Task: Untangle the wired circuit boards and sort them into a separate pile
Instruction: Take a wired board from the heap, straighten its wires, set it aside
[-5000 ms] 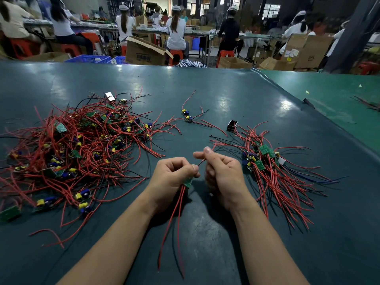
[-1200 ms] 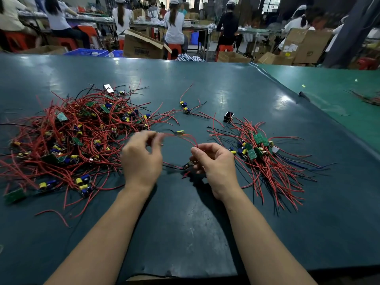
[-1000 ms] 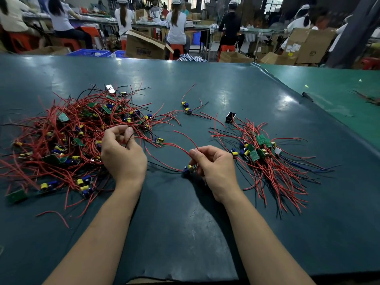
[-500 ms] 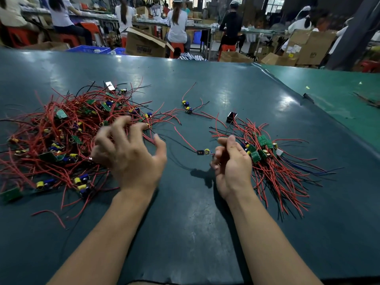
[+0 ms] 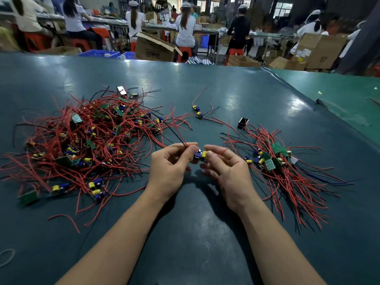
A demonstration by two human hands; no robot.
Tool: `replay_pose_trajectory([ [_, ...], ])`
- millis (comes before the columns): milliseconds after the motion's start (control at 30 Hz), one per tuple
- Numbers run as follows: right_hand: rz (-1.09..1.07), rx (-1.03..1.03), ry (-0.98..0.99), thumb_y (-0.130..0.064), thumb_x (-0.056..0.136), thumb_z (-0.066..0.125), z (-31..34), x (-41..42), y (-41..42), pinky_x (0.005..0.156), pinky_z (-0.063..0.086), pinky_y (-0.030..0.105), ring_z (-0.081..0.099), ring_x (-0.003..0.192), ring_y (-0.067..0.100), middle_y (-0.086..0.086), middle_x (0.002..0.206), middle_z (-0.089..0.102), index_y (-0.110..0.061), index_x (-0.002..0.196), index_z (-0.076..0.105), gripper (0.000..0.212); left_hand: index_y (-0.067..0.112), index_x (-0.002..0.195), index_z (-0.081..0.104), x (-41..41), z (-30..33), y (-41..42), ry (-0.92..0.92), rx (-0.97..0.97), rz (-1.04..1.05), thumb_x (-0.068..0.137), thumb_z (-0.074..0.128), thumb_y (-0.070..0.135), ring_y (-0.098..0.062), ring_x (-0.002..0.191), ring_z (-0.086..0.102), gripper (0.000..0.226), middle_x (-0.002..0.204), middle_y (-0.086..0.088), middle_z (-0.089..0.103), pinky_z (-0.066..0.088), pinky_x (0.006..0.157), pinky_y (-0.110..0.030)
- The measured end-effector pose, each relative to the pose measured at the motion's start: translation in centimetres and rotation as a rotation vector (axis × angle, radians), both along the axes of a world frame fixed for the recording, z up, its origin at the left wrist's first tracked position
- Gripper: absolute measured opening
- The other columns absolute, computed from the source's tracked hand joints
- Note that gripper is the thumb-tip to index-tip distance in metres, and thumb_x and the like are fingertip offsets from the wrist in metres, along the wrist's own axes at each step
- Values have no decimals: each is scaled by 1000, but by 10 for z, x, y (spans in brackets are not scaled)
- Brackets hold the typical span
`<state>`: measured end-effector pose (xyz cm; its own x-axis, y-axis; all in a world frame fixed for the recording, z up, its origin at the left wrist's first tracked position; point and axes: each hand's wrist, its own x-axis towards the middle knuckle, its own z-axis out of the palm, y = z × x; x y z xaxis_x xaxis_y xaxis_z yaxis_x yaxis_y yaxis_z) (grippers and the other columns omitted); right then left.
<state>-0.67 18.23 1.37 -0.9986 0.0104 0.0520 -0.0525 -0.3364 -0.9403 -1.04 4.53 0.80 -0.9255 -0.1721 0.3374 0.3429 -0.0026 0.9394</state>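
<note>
A big tangled heap (image 5: pixel 90 140) of small green circuit boards with red and black wires lies on the left of the dark green table (image 5: pixel 205 233). A tidier sorted pile (image 5: pixel 281 165) of boards and wires lies on the right. Between them, just above the table, a small board (image 5: pixel 200 155) with a blue and a yellow part is held by both hands. My left hand (image 5: pixel 171 167) pinches its red and black wires, which trail back up-left toward the heap. My right hand (image 5: pixel 226 167) holds the board's right end with curled fingers.
Two loose wired boards (image 5: pixel 197 111) lie further back at the centre, and a small black box part (image 5: pixel 243 123) sits near the sorted pile. A rubber band (image 5: pixel 7 257) lies at the near left. Beyond the table's far edge are cardboard boxes, stools and seated workers.
Half a second ago my left hand was spread over the heap's edge and my right hand held a board beside the sorted pile. Both hands have come together at the centre around one board.
</note>
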Motion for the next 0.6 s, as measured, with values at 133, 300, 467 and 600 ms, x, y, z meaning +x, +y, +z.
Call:
replay_pose_trajectory([
  [133, -13, 157, 19, -4, 89, 67, 1, 5, -5, 54, 54, 22, 66, 58, 15, 4, 72, 73, -7, 84, 71, 7, 16, 88, 75, -3, -1, 0, -15, 13, 16, 90, 68, 13, -7, 63, 67, 8, 80, 3, 76, 51, 61, -17],
  [300, -120, -94, -154, 0, 86, 67, 15, -12, -1, 49, 53, 20, 64, 49, 13, 4, 69, 73, -5, 83, 66, 6, 15, 89, 73, -6, -2, -2, -99, 12, 88, 91, 67, 18, -8, 52, 59, 7, 79, -1, 74, 47, 46, -24],
  [467, -54, -310, -230, 8, 90, 58, 61, -82, -10, 53, 55, 17, 65, 51, 13, 13, 79, 66, 3, 95, 59, 8, 14, 76, 73, -9, -6, 0, -139, -47, 21, 91, 67, 16, -10, 47, 57, 16, 67, -3, 72, 44, 42, -21],
  [600, 47, -456, -477, 2, 92, 61, 73, -114, -34, 61, 59, 27, 68, 80, 30, 28, 123, 47, 9, 120, 49, 31, 18, 74, 72, -12, -9, -1, -150, -91, 32, 87, 67, 24, -14, 51, 59, 15, 67, -1, 71, 46, 49, -26],
])
